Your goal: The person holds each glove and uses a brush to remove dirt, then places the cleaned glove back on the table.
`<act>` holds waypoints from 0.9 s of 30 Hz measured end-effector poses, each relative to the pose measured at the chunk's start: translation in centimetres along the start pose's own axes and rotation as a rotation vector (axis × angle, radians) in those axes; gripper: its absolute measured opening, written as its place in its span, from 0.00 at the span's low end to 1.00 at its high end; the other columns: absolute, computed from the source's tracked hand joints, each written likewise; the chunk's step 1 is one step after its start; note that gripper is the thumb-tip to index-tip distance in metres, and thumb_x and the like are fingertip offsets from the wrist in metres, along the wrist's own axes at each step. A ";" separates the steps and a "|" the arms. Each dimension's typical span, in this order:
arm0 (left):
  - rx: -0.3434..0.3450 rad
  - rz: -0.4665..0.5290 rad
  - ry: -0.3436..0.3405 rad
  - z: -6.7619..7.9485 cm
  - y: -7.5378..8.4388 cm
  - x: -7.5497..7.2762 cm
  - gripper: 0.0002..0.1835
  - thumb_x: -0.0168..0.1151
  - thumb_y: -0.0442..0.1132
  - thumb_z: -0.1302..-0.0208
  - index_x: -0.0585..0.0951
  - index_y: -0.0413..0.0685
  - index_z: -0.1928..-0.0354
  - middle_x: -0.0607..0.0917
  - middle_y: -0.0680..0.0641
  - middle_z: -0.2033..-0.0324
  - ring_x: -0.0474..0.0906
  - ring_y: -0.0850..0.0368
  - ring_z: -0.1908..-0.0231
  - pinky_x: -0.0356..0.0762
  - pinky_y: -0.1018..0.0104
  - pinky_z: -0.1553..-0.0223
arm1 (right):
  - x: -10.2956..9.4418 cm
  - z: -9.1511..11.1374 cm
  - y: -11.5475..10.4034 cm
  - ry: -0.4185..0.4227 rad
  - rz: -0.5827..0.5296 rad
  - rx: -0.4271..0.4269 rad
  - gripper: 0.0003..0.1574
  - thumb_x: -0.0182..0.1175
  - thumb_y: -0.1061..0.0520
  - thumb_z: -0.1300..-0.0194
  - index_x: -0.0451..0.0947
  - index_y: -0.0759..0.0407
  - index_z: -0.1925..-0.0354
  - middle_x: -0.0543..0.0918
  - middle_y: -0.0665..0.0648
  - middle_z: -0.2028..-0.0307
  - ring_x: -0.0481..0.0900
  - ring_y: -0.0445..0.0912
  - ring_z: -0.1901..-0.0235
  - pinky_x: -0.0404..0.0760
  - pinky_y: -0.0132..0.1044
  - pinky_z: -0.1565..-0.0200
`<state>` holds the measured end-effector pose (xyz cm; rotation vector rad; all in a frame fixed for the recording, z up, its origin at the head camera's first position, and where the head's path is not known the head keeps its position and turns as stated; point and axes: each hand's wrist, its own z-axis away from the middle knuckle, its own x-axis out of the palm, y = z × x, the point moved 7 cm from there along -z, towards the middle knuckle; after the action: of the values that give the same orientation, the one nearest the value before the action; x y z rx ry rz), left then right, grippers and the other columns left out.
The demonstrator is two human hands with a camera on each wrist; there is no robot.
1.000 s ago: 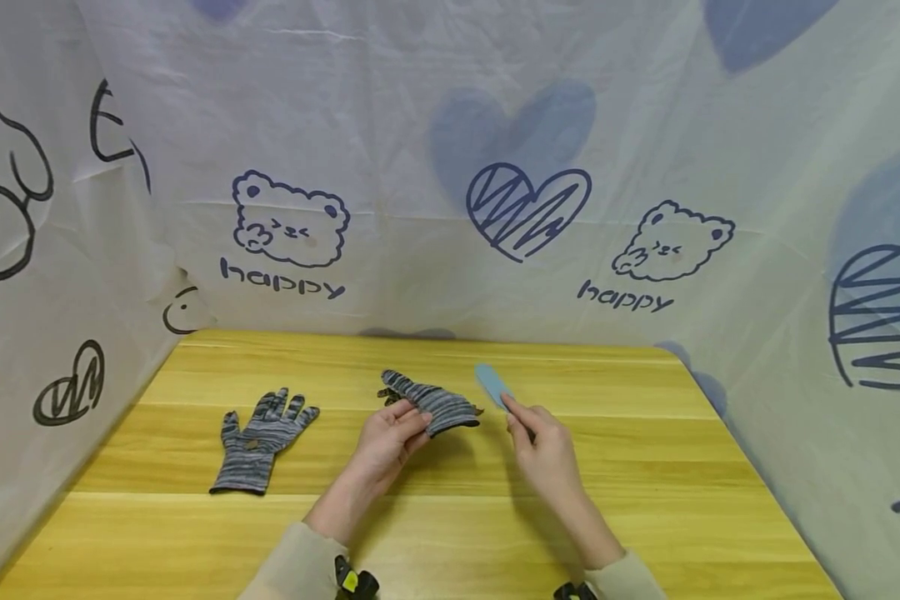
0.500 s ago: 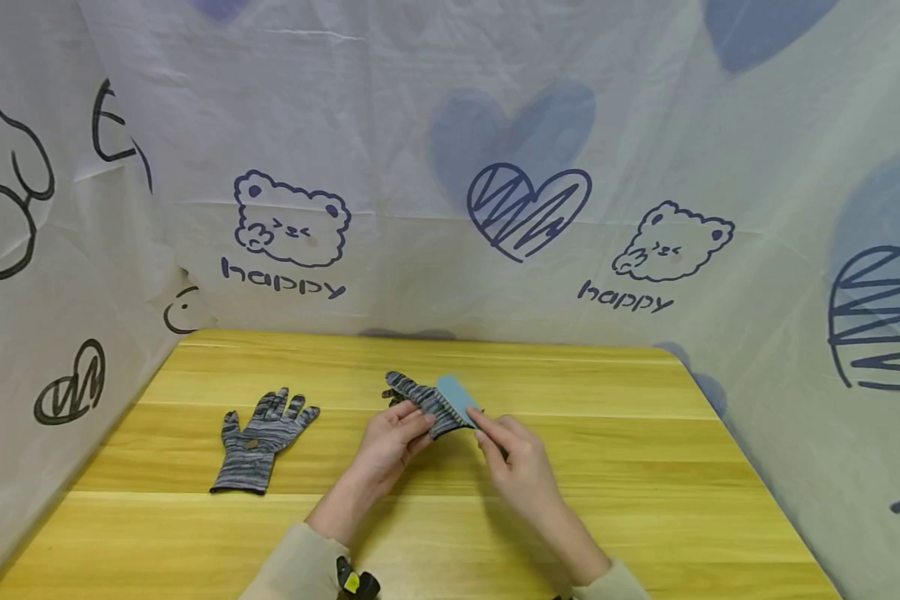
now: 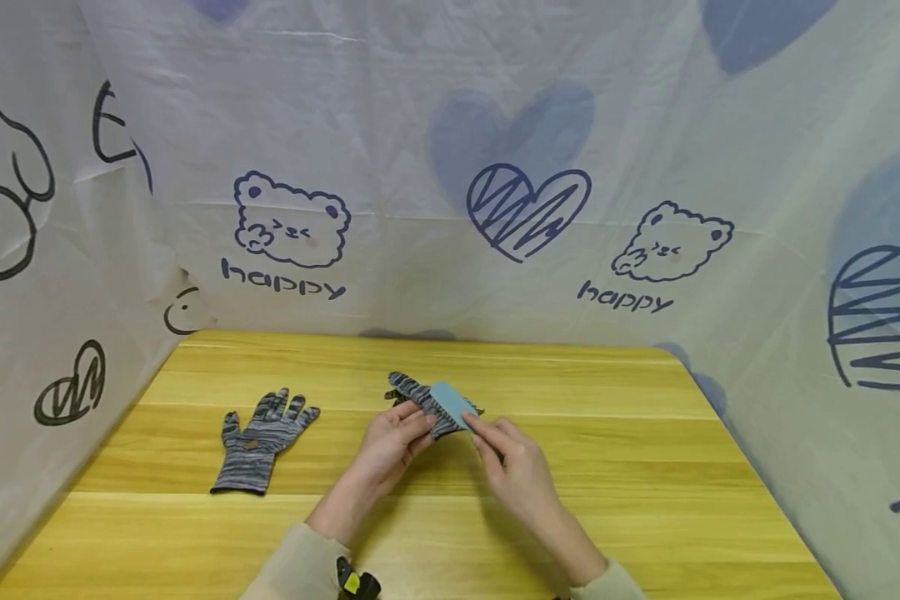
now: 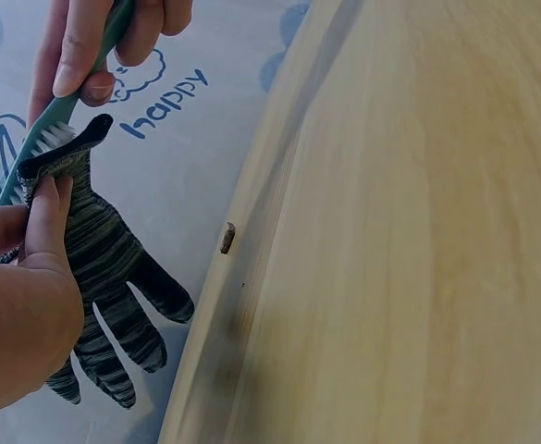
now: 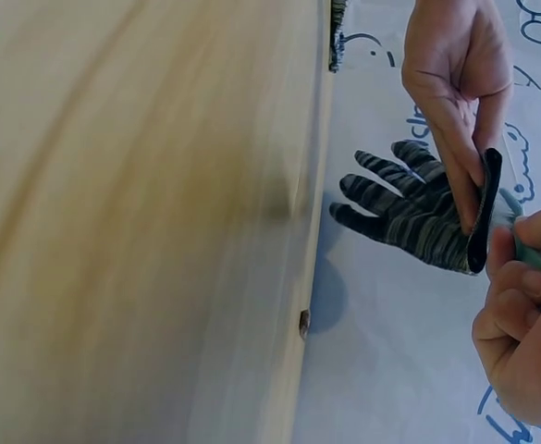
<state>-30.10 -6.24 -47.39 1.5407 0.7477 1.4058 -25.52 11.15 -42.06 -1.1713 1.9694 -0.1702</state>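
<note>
My left hand (image 3: 393, 437) pinches a grey-and-black striped knit glove (image 3: 408, 387) near its dark cuff, above the middle of the table. In the left wrist view the fingers of this glove (image 4: 113, 277) hang down loosely. My right hand (image 3: 521, 467) grips the handle of a light blue brush (image 3: 450, 404). White bristles (image 4: 53, 139) press against the cuff end of the glove, right beside my left fingertips. A second striped glove (image 3: 247, 467) lies flat on the table to the left, fingers pointing away, with a small brown spot (image 3: 252, 444) on its palm.
The wood-grain table (image 3: 645, 467) is bounded by white cloth walls (image 3: 412, 275) with bear and heart drawings at the back and sides. A small brown bit (image 4: 227, 238) sits by the table's edge in the left wrist view.
My right hand has brought the brush leftward from beside the held glove onto it, then slid it slightly further down and left. My left hand has barely moved.
</note>
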 end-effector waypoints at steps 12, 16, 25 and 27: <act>-0.003 0.019 -0.017 0.0 0.0 0.0 0.30 0.51 0.23 0.24 0.58 0.22 0.25 0.67 0.24 0.29 0.84 0.63 0.50 0.82 0.76 0.51 | -0.3 0.0 0.2 0.050 0.050 0.012 0.23 0.68 0.68 0.33 0.86 0.58 0.41 0.83 0.52 0.67 0.66 0.34 0.77 0.68 0.26 0.78; 0.001 0.023 -0.019 -0.2 -0.1 0.0 0.30 0.51 0.22 0.25 0.57 0.21 0.25 0.66 0.24 0.29 0.84 0.63 0.48 0.82 0.76 0.50 | -0.4 0.0 0.2 0.069 0.064 0.002 0.23 0.68 0.68 0.33 0.86 0.58 0.41 0.84 0.53 0.67 0.67 0.34 0.76 0.69 0.25 0.77; 0.005 0.000 0.007 0.0 -0.2 -0.1 0.34 0.50 0.23 0.24 0.50 0.21 0.23 0.59 0.23 0.26 0.66 0.38 0.29 0.82 0.75 0.48 | -0.6 0.0 0.6 0.089 0.076 0.027 0.23 0.69 0.69 0.34 0.86 0.59 0.42 0.84 0.53 0.67 0.70 0.36 0.76 0.70 0.26 0.76; 0.006 0.001 0.005 0.0 -0.1 0.0 0.34 0.50 0.22 0.25 0.49 0.21 0.23 0.58 0.23 0.26 0.63 0.36 0.28 0.81 0.74 0.47 | -0.6 0.0 0.7 0.091 0.083 0.034 0.23 0.69 0.68 0.34 0.87 0.59 0.42 0.84 0.53 0.67 0.70 0.36 0.76 0.71 0.27 0.76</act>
<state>-30.09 -6.19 -47.50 1.5428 0.7543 1.4101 -25.85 12.01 -42.02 -1.0744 2.0825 -0.2167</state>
